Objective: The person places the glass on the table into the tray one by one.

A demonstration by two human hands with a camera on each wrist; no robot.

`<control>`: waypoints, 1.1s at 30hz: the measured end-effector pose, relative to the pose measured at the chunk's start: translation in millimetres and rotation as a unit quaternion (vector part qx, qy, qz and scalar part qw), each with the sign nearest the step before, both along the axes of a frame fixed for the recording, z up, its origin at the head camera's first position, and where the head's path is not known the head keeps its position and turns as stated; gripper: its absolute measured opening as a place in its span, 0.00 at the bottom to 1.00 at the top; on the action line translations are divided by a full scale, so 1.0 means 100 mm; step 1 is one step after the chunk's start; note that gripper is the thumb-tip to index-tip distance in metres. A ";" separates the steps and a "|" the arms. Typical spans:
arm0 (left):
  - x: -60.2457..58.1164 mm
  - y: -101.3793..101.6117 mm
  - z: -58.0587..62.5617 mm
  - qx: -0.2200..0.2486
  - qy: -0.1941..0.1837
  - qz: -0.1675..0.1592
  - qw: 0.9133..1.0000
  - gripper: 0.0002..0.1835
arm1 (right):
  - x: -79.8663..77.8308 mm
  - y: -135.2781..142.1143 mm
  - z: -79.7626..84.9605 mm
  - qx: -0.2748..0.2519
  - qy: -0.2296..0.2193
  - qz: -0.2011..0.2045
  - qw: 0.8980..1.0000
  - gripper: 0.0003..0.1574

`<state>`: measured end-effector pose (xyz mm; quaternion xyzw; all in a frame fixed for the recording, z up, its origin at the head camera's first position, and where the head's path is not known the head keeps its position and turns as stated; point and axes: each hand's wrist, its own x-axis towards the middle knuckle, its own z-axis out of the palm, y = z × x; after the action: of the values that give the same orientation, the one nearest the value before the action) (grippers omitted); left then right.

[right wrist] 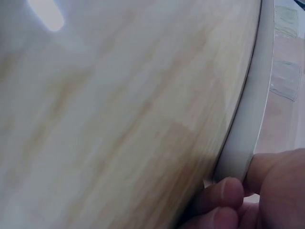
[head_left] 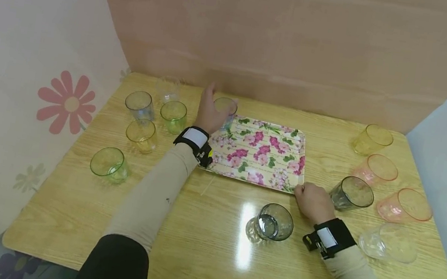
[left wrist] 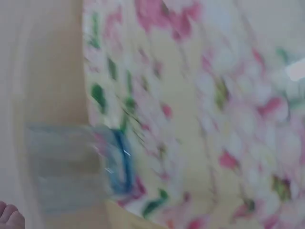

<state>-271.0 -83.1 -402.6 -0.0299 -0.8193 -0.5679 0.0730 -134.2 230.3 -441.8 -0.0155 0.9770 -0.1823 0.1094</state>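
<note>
My left hand (head_left: 211, 115) is spread around a bluish clear glass (head_left: 228, 120) on the tray's far left corner. Its thumb points up, away from the rim, and some fingers show behind the glass. In the left wrist view the glass (left wrist: 71, 167) has its thick blue base over the flower print, and fingertips (left wrist: 10, 217) show in the lower left corner. The floral tray (head_left: 262, 151) lies flat on the table. My right hand (head_left: 314, 202) pinches its near right corner; in the right wrist view its fingers (right wrist: 224, 193) curl at the pale rim.
On the wooden table (head_left: 199, 259), a grey glass (head_left: 275, 222) stands in front of the tray. Several coloured glasses stand at left, including a green one (head_left: 110, 165). More stand at right, among them a dark glass (head_left: 351, 194) beside my right hand. Walls rise behind and at both sides.
</note>
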 end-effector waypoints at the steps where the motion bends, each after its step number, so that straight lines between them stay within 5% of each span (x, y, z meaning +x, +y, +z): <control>1: 0.05 0.02 0.04 0.021 0.022 -0.007 1.000 0.42 | 0.00 0.00 0.00 -0.001 0.003 0.001 1.000 0.26; 5: 0.33 0.09 0.17 0.089 0.064 -0.085 0.990 0.30 | 0.00 -0.01 0.00 -0.004 0.011 0.004 1.000 0.26; 10: 0.80 0.23 0.24 0.114 0.030 -0.245 0.962 0.26 | 0.00 0.00 0.02 -0.005 0.013 0.006 1.000 0.26; 13: 1.08 0.33 0.18 0.106 0.009 -0.321 0.941 0.31 | -0.01 0.00 0.03 -0.003 0.012 0.005 1.000 0.26; 16: 1.34 0.40 0.02 0.097 -0.014 -0.370 0.924 0.48 | -0.02 0.00 0.04 -0.001 0.012 0.008 1.000 0.26; 19: 1.54 0.44 -0.17 0.079 -0.038 -0.397 0.914 0.65 | -0.03 -0.01 0.05 -0.004 0.011 0.011 1.000 0.26; 23: 1.70 0.51 -0.32 0.071 -0.064 -0.415 0.905 0.75 | -0.03 0.00 0.05 -0.008 0.008 0.006 1.000 0.26; 29: 1.88 0.65 -0.42 0.084 -0.092 -0.423 0.898 0.74 | -0.02 0.02 0.04 -0.001 0.005 0.006 1.000 0.27; 33: 1.98 0.73 -0.50 0.075 -0.113 -0.409 0.903 0.72 | -0.02 0.01 0.03 0.000 -0.002 0.009 1.000 0.27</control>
<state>-73.0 -10.5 -452.3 -0.2924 -0.6926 -0.6076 -0.2561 -136.0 231.6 -439.1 -0.0237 0.9767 -0.1812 0.1125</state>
